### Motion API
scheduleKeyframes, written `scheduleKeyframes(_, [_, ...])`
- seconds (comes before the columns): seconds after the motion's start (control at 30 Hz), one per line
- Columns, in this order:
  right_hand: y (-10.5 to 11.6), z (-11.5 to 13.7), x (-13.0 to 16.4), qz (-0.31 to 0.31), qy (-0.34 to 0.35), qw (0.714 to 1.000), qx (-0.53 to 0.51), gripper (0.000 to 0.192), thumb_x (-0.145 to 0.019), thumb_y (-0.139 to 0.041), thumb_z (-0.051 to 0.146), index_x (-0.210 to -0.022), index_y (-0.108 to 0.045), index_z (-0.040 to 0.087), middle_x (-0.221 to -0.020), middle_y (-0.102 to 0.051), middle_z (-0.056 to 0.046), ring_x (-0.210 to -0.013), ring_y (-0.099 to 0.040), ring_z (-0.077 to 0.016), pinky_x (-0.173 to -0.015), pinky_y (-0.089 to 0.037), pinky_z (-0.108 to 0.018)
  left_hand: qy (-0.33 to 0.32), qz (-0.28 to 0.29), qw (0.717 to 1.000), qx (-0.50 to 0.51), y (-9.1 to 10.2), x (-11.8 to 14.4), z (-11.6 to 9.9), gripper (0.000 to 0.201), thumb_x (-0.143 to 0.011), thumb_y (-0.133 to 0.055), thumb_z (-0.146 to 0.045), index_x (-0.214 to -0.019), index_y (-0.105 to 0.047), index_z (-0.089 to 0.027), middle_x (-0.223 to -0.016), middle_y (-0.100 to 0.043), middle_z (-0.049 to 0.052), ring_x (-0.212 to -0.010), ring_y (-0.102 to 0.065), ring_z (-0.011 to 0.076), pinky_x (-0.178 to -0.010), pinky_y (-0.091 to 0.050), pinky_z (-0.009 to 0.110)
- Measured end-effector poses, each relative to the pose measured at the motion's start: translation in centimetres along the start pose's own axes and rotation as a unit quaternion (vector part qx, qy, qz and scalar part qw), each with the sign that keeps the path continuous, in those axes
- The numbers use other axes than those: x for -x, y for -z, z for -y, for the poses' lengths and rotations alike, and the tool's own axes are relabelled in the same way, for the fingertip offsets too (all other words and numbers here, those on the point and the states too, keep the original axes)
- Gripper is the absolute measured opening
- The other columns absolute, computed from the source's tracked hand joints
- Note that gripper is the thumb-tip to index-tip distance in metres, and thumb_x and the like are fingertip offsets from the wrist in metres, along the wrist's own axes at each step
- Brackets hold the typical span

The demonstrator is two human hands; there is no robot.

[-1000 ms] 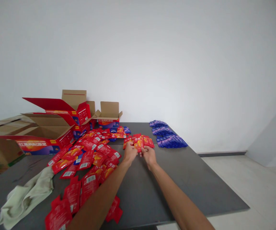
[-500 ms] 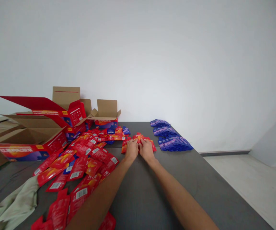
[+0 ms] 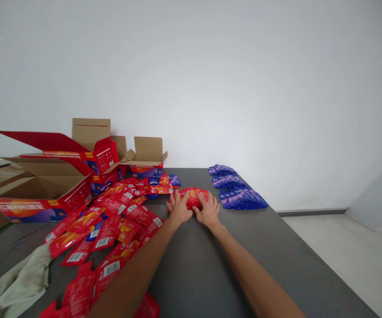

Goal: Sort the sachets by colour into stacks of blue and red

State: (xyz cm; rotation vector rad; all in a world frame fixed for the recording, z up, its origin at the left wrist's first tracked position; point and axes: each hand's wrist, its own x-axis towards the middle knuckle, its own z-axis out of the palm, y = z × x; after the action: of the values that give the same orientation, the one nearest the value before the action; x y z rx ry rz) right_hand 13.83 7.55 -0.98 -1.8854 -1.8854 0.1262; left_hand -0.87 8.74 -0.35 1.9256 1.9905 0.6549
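Observation:
A row of overlapping red pouches (image 3: pixel 193 198) lies on the dark grey table (image 3: pixel 204 260) ahead of me. At its left end rests my left hand (image 3: pixel 180 208), fingers spread over the pouches. My right hand (image 3: pixel 207 210) covers the other end in the same way, its fingers apart and touching the pouches. Both thumbs point inward at the near edge of the row. Parts of the end pouches are hidden under my fingers.
Blue pouches (image 3: pixel 242 198) lie in several fanned rows to the right. On the left spreads a loose heap of red pouches (image 3: pixel 111 229) with a few blue ones. Open cartons (image 3: pixel 28 207) stand behind it, and a pale cloth (image 3: pixel 28 276) lies at the near left.
My hands have moved apart, from close together at the middle of the red row to its two ends. The fingers have spread out, and more of the row's middle shows.

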Motion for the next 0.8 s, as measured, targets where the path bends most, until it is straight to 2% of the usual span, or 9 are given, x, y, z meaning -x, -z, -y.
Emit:
scheduleKeyframes(0.07, [-0.2, -0.8, 0.0, 0.033, -0.020, 0.999, -0.007, 0.085, -0.081, -0.068, 0.051, -0.154, -0.024, 0.044, -0.165, -0.004, -0.006, -0.144, -0.015, -0.0453, -0.108, -0.018, -0.061, 0.005, 0.034, 0.999, 0.002, -0.2, -0.1, 0.4, 0.099, -0.067, -0.075, -0.045, -0.153, -0.026, -0.043, -0.167, 0.000, 0.007, -0.149, 0.001, 0.0479, -0.109, -0.014, 0.073])
scheduleKeyframes(0.2, [-0.9, -1.8, 0.0, 0.077, -0.038, 0.996, -0.020, 0.091, -0.081, -0.069, 0.049, -0.155, -0.016, 0.046, -0.166, 0.002, -0.008, -0.145, -0.016, -0.0460, -0.106, -0.021, -0.065, 0.001, 0.074, 0.997, 0.004, -1.0, -0.2, 1.0, 0.094, -0.072, -0.073, -0.045, -0.153, -0.026, -0.043, -0.167, -0.003, 0.009, -0.148, 0.001, 0.0487, -0.106, -0.013, 0.076])
scheduleKeyframes(0.3, [-1.5, -1.8, -0.1, 0.077, -0.028, 0.996, -0.017, 0.087, -0.081, -0.068, 0.048, -0.154, -0.021, 0.044, -0.165, -0.004, -0.010, -0.144, -0.020, -0.0445, -0.106, -0.023, -0.063, -0.004, 0.069, 0.998, 0.002, -1.7, -0.1, 1.3, 0.086, -0.078, -0.068, -0.039, -0.153, -0.026, -0.043, -0.167, -0.008, 0.010, -0.148, -0.003, 0.0486, -0.106, -0.012, 0.077])
scheduleKeyframes(0.47, [-2.2, -1.7, -0.4, 0.044, -0.018, 0.999, 0.008, 0.076, -0.084, -0.065, 0.043, -0.152, -0.033, 0.037, -0.161, -0.020, -0.014, -0.143, -0.027, -0.0426, -0.108, -0.025, -0.055, -0.003, 0.045, 0.999, -0.008, -2.5, -0.6, 1.5, 0.075, -0.084, -0.061, -0.029, -0.151, -0.030, -0.046, -0.166, -0.014, 0.008, -0.149, -0.008, 0.0455, -0.108, -0.011, 0.075])
scheduleKeyframes(0.8, [-3.0, -2.8, -3.1, 0.024, -0.013, 0.999, 0.033, 0.072, -0.085, -0.062, 0.044, -0.152, -0.036, 0.035, -0.159, -0.026, -0.014, -0.140, -0.032, -0.0400, -0.110, -0.025, -0.050, -0.013, 0.049, 0.999, 0.019, -3.8, -3.6, 1.0, 0.069, -0.087, -0.057, -0.032, -0.150, -0.032, -0.047, -0.166, -0.016, 0.004, -0.150, -0.004, 0.0440, -0.110, -0.006, 0.073])
